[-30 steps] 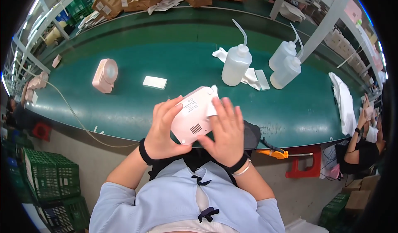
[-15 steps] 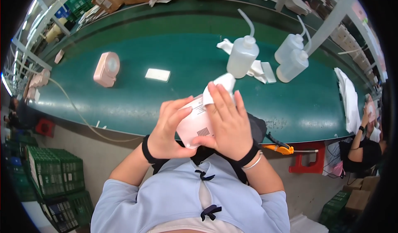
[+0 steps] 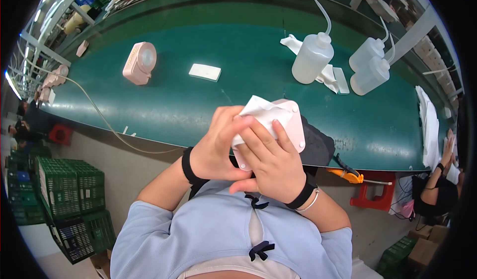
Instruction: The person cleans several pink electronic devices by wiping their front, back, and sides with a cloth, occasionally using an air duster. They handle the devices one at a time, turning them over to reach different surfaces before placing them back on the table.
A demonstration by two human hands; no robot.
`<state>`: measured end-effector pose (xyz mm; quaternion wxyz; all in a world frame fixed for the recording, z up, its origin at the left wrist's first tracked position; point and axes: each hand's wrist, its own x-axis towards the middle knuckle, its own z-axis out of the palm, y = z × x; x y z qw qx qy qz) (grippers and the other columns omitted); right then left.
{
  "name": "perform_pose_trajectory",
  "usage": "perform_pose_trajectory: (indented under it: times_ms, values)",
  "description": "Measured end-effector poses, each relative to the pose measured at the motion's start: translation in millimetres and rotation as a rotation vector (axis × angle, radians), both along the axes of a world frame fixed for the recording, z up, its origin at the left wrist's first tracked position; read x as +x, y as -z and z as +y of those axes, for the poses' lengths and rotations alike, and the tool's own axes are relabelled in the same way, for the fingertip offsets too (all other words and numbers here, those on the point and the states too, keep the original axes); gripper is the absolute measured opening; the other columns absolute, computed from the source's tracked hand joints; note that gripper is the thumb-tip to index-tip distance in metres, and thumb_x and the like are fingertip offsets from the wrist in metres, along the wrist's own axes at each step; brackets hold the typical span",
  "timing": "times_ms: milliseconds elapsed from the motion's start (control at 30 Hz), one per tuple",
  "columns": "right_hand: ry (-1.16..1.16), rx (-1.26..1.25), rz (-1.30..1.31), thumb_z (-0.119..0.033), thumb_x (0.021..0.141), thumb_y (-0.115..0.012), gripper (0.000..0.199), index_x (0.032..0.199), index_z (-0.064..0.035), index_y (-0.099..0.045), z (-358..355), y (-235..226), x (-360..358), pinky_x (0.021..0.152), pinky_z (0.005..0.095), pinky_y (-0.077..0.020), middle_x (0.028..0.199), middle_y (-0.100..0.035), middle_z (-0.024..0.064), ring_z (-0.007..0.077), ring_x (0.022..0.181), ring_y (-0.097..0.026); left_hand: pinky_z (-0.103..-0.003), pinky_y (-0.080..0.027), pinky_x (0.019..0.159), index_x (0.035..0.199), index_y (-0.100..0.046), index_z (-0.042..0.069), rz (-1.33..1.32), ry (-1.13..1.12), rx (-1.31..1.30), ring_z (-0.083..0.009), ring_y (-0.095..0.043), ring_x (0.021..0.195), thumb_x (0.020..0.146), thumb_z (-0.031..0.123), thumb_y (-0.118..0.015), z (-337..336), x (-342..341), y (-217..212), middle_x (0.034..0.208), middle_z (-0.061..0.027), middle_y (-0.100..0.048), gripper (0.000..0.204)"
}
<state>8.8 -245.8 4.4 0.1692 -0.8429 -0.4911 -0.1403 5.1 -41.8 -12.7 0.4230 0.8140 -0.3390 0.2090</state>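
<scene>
My left hand (image 3: 214, 142) is closed around the left side of a pale pink plastic device (image 3: 296, 125), held just in front of me over the table's near edge. The device's flat face is turned up and shows small round feet at its corners. Over that face lies a white cloth (image 3: 263, 111), pressed down under the fingers of my right hand (image 3: 273, 162). The cloth and hand hide the middle of the face. A similar pink device (image 3: 139, 63) with a round front stands on the green table (image 3: 238, 45), left of a white rectangular block (image 3: 204, 72).
A squeeze bottle (image 3: 313, 58) with a bent spout stands right, two more beyond it, beside crumpled white cloths (image 3: 328, 75). Black fabric (image 3: 316, 142) lies at the near edge, by an orange tool (image 3: 348, 175). A hose (image 3: 94, 105) crosses left. A co-worker's arm (image 3: 432, 184) shows far right.
My right hand and the cloth have slid across the device's face, covering the printed label seen before. The device has turned, baring its right-hand corners. The whole view has shifted slightly.
</scene>
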Motion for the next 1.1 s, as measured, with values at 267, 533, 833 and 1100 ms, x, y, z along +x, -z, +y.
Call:
perform_pose_trajectory:
  times_ms: [267, 533, 833, 1100]
  values:
    - [-0.099, -0.020, -0.075, -0.078, 0.082, -0.049, 0.081, 0.116, -0.0065, -0.069, -9, 19, -8, 0.122, 0.0520, -0.0169, 0.151, -0.049, 0.0095, 0.0272, 0.144, -0.041, -0.051, -0.040, 0.100, 0.150, -0.030, 0.017, -0.063, -0.040, -0.060, -0.0414, -0.050, 0.124, 0.058, 0.016, -0.089, 3, 7, -6, 0.139, -0.0236, -0.049, 0.109]
    - [0.243, 0.307, 0.047, -0.064, 0.092, -0.055, 0.075, 0.132, -0.0015, -0.056, -43, 34, 6, 0.119, 0.0479, -0.0258, 0.146, -0.052, 0.0123, 0.0271, 0.138, -0.047, -0.055, -0.042, 0.106, 0.155, -0.024, 0.013, 0.385, -0.031, -0.529, -0.0395, -0.051, 0.128, 0.063, 0.018, -0.084, 3, 6, 22, 0.146, -0.0236, -0.046, 0.110]
    - [0.176, 1.499, 1.042, -0.015, 0.101, -0.054, 0.052, 0.146, 0.0056, -0.040, -29, 42, 31, 0.108, 0.0343, -0.0405, 0.138, -0.055, 0.0142, 0.0193, 0.124, -0.055, -0.067, -0.041, 0.107, 0.158, -0.026, 0.012, 1.372, 0.542, -1.467, -0.0473, -0.048, 0.133, 0.077, 0.057, -0.066, -8, 5, 37, 0.153, -0.0250, -0.037, 0.101]
    - [0.037, 1.320, 0.969, -0.006, 0.099, -0.056, 0.052, 0.147, 0.0062, -0.039, -7, 36, 36, 0.110, 0.0342, -0.0390, 0.139, -0.055, 0.0131, 0.0190, 0.126, -0.054, -0.073, -0.038, 0.106, 0.160, -0.025, 0.016, 1.475, 0.784, -1.585, -0.0525, -0.046, 0.133, 0.079, 0.057, -0.062, -3, 4, 45, 0.155, -0.0249, -0.035, 0.098]
